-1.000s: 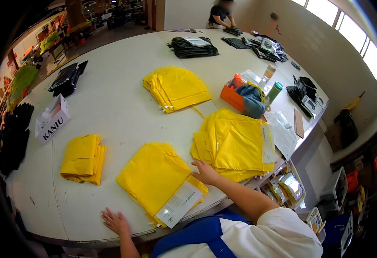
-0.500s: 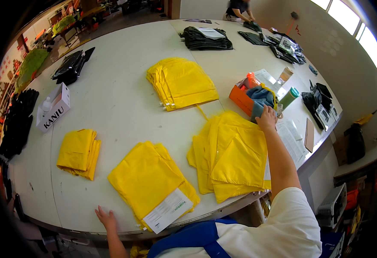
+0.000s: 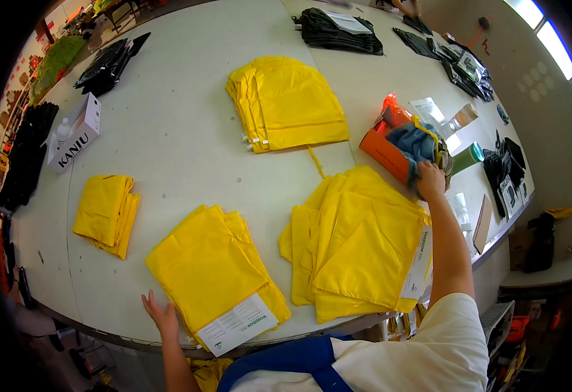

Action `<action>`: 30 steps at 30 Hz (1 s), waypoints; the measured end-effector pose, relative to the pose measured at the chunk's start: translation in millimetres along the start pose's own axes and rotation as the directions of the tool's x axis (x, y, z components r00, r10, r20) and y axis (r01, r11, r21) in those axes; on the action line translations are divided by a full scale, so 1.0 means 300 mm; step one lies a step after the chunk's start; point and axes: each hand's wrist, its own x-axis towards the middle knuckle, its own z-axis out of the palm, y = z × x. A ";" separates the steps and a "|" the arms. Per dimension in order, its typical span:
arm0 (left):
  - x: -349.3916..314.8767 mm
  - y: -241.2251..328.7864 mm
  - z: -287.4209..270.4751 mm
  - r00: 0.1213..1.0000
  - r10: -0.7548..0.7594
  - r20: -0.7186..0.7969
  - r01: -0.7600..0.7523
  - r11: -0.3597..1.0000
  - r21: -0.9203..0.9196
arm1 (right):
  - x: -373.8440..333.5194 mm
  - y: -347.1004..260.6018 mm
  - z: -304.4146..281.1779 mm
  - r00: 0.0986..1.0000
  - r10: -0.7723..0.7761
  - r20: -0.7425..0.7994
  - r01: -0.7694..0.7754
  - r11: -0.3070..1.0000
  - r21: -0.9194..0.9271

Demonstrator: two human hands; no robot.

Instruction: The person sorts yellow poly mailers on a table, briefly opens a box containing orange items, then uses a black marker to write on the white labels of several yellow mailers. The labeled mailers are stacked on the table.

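My right hand point(image 3: 431, 181) reaches to the near end of an orange box point(image 3: 384, 155), its fingers closed on a blue-grey cloth point(image 3: 411, 142) bunched in the box. Part of the fingers is hidden by the cloth. My left hand point(image 3: 160, 315) holds nothing, fingers apart, over the table's front edge. Beside it lies a pile of folded yellow pieces point(image 3: 204, 264) with a printed white card point(image 3: 237, 325) on top. A wider, fanned yellow pile point(image 3: 364, 245) is left of my right forearm, a white card point(image 3: 418, 264) along its right side.
Farther off lie a yellow stack point(image 3: 292, 104) and a black stack point(image 3: 341, 32). At left are a small yellow bundle point(image 3: 105, 212) and a white box point(image 3: 77, 134) holding a bottle. A green cup point(image 3: 467, 157) stands beside the orange box. Part of another person point(image 3: 407, 8) shows at the far edge.
My view has tilted downward. My right arm has shifted right, uncovering the card on the fanned pile. The right hand stays at the box; the left stays spread near the front edge.
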 end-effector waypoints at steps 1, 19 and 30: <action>-0.004 0.030 -0.002 1.000 0.006 0.005 -0.006 1.000 0.011 | 0.007 -0.006 -0.017 0.999 -0.042 -0.018 0.043 0.999 0.019; -0.066 0.764 0.141 0.789 0.577 0.213 -0.462 0.785 -0.413 | -0.171 -0.797 -0.289 0.686 -0.681 -0.256 0.716 0.571 0.401; -0.005 0.693 0.192 0.751 0.629 0.198 -0.602 0.777 -0.185 | -0.009 -1.063 -0.326 0.686 -0.716 -0.132 0.591 0.442 0.675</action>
